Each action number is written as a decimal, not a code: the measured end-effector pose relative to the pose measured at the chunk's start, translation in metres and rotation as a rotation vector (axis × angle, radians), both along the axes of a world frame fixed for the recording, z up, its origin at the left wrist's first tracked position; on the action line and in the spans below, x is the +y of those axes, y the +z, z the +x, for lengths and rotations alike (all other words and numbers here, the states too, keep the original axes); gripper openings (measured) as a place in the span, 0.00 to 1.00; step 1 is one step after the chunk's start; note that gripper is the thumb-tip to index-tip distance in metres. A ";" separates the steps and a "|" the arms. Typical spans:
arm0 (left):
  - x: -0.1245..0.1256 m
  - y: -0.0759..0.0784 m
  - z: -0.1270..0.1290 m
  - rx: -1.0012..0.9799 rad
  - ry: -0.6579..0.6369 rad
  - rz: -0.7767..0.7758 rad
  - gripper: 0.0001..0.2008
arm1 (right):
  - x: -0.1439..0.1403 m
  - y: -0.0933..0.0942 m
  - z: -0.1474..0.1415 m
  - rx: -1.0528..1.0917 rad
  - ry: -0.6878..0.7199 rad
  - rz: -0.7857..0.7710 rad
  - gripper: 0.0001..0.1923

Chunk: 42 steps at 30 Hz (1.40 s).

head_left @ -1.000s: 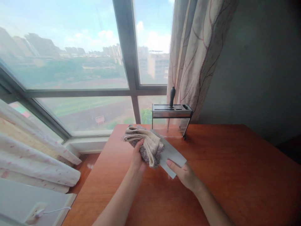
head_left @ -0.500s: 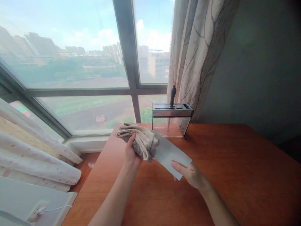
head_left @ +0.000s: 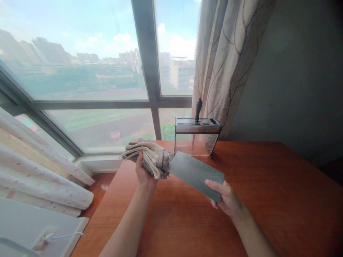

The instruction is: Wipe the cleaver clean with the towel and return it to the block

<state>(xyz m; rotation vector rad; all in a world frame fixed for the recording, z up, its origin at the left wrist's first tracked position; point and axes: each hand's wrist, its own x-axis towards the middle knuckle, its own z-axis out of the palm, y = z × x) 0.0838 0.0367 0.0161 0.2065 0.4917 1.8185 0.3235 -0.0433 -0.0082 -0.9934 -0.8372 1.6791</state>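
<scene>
- Left hand [head_left: 143,171]: closed around a folded cloth [head_left: 150,157], fingers wrapped under it, thumb side toward the camera. Hand and cloth are held above the table, not resting on it.
- Cloth: beige on top, grey pile beneath, bunched in several folds. Its right end touches the far end of the blade.
- Right hand [head_left: 227,200]: grips the near end of a cleaver [head_left: 197,174]. One finger lies along the blade's lower corner; the handle is hidden inside the hand, so the rest of the grip cannot be told.
- Cleaver: broad rectangular blade, flat face up and tilted, running from the right hand up-left to the cloth. It is in the air between the two hands, over the front middle of the table.
- Progress, as a judgement: wiping is in hand. The exposed face looks dull and even, with no visible marks; the cloth sits at the tip end. Whether the underside is done cannot be told.
- Behind: a knife rack [head_left: 197,137] with clear walls stands at the table's back edge, well apart from the hands. One dark handle [head_left: 198,109] stands up from a slot; the other slots look vacant.
- Table [head_left: 268,200]: reddish wood. Window [head_left: 80,71] and curtain [head_left: 227,64] beyond.
- Count: two hands, one cloth, one cleaver, one rack, one racked knife.
</scene>
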 end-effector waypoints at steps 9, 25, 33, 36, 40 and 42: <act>0.005 -0.003 -0.013 -0.075 0.020 -0.071 0.13 | -0.012 -0.007 0.013 0.053 -0.086 0.085 0.14; -0.019 -0.018 0.029 0.011 -0.310 -0.209 0.12 | -0.020 -0.023 -0.007 -0.560 0.045 0.316 0.24; -0.015 -0.003 0.023 0.044 -0.157 -0.166 0.12 | -0.024 -0.022 -0.005 -0.340 0.185 0.152 0.24; -0.013 0.000 0.014 0.024 -0.098 -0.106 0.13 | -0.021 -0.024 0.000 -0.160 0.131 0.050 0.23; -0.009 -0.003 0.002 -0.014 -0.120 -0.027 0.15 | -0.017 -0.021 0.009 -0.006 -0.018 0.051 0.17; -0.006 -0.006 -0.004 -0.048 -0.168 0.021 0.17 | -0.016 -0.018 0.014 0.053 -0.058 0.098 0.16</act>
